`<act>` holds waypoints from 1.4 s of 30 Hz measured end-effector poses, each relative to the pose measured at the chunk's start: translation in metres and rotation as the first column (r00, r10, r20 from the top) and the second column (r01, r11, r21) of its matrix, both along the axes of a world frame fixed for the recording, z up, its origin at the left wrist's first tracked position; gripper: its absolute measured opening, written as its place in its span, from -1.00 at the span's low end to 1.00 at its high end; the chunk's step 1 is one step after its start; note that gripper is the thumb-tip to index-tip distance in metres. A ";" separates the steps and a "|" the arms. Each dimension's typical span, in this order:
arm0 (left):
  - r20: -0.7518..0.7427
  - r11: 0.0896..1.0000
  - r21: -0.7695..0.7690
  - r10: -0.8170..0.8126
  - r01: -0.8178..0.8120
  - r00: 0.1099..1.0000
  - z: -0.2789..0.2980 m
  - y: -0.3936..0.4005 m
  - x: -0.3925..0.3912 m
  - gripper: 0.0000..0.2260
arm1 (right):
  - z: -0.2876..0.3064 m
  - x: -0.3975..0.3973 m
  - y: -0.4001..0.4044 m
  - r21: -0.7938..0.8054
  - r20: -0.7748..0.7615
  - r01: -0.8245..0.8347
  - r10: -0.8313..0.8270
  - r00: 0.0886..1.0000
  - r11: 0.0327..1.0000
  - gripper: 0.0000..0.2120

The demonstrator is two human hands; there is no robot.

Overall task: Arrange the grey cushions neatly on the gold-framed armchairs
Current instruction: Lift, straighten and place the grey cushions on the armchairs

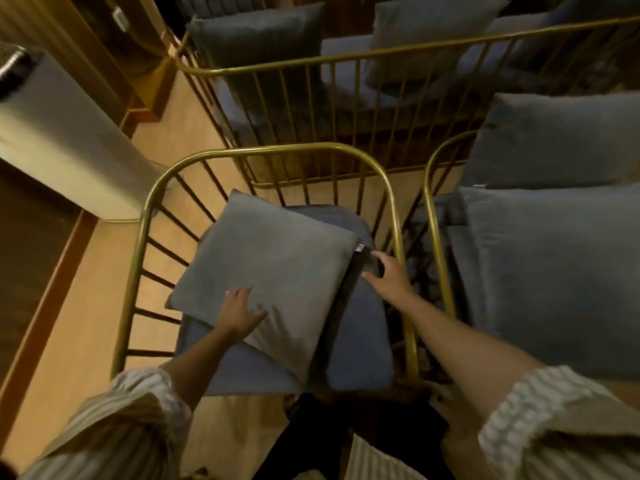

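A grey square cushion (pixel 273 271) lies askew, turned like a diamond, on the blue seat pad (pixel 360 341) of the gold-framed armchair (pixel 277 150) directly below me. My left hand (pixel 239 311) rests flat on the cushion's near-left part, fingers spread. My right hand (pixel 389 275) hovers open at the cushion's right corner, by its small white tag, fingers apart and holding nothing. To the right, a second gold-framed armchair (pixel 431 209) carries two grey cushions (pixel 554 261), one behind the other.
Beyond stands a gold-framed sofa (pixel 346 57) with more grey cushions (pixel 259 39). A white box-shaped appliance (pixel 69 140) stands at the left on the wooden floor (pixel 86 323). A narrow gap separates the two armchairs. My legs are at the seat's front edge.
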State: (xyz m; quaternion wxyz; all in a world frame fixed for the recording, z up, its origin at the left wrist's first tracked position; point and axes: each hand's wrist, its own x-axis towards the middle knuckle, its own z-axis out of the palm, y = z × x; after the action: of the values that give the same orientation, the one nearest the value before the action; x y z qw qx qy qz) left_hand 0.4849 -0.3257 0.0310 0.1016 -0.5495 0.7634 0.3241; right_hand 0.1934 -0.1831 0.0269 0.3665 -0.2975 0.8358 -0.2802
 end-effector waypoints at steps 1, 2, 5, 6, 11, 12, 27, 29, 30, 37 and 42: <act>0.012 1.000 -0.009 0.012 -0.012 1.000 -0.001 -0.014 0.018 -0.34 | -0.005 0.018 -0.012 0.016 0.041 0.009 -0.010 0.999 1.000 -0.43; 0.023 1.000 -0.008 0.029 -0.029 0.999 -0.001 -0.028 0.035 -0.34 | -0.009 0.034 -0.023 0.025 0.075 0.029 -0.031 0.997 0.999 -0.42; 0.046 0.998 0.003 0.066 -0.067 0.997 -0.005 -0.063 0.073 -0.33 | -0.024 0.074 -0.045 0.064 0.149 0.105 -0.113 0.982 0.992 -0.42; 0.051 0.997 0.015 0.079 -0.080 0.996 -0.007 -0.074 0.082 -0.33 | -0.030 0.084 -0.051 0.087 0.175 0.130 -0.144 0.974 0.988 -0.41; -0.005 0.984 0.084 0.161 -0.160 0.987 -0.024 -0.124 0.099 -0.29 | -0.066 0.114 -0.065 0.196 0.272 0.243 -0.291 0.917 0.950 -0.38; -0.019 0.976 0.118 0.186 -0.182 0.982 -0.034 -0.137 0.102 -0.27 | -0.070 0.117 -0.067 0.219 0.295 0.252 -0.310 0.904 0.943 -0.37; -0.096 0.912 0.256 0.354 -0.321 0.930 -0.115 -0.239 0.046 -0.11 | -0.181 0.119 -0.106 0.241 0.539 0.665 -0.667 0.514 0.707 0.14; -0.077 0.888 0.297 0.388 -0.350 0.919 -0.127 -0.245 0.043 0.05 | -0.191 0.118 -0.106 0.200 0.550 0.670 -0.648 0.526 0.715 0.07; -0.050 0.883 0.308 0.388 -0.355 0.920 -0.132 -0.246 0.044 0.15 | -0.194 0.118 -0.104 0.180 0.553 0.670 -0.637 0.537 0.720 0.00; 0.020 0.811 0.280 0.530 -0.514 0.848 -0.139 -0.229 0.062 0.29 | -0.182 0.110 -0.083 0.012 0.667 0.585 -0.443 0.599 0.811 0.11; -0.044 0.740 0.380 0.614 -0.555 0.788 -0.119 -0.171 0.082 -0.03 | -0.168 0.090 -0.055 0.029 0.644 0.530 -0.421 0.638 0.847 0.07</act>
State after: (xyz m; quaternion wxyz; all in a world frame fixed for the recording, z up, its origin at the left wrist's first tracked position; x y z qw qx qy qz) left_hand 0.5666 -0.4968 -0.0885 0.0254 -0.7058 0.4876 0.5133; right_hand 0.2830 -0.2383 -0.1408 0.5109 0.0160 0.6868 -0.5168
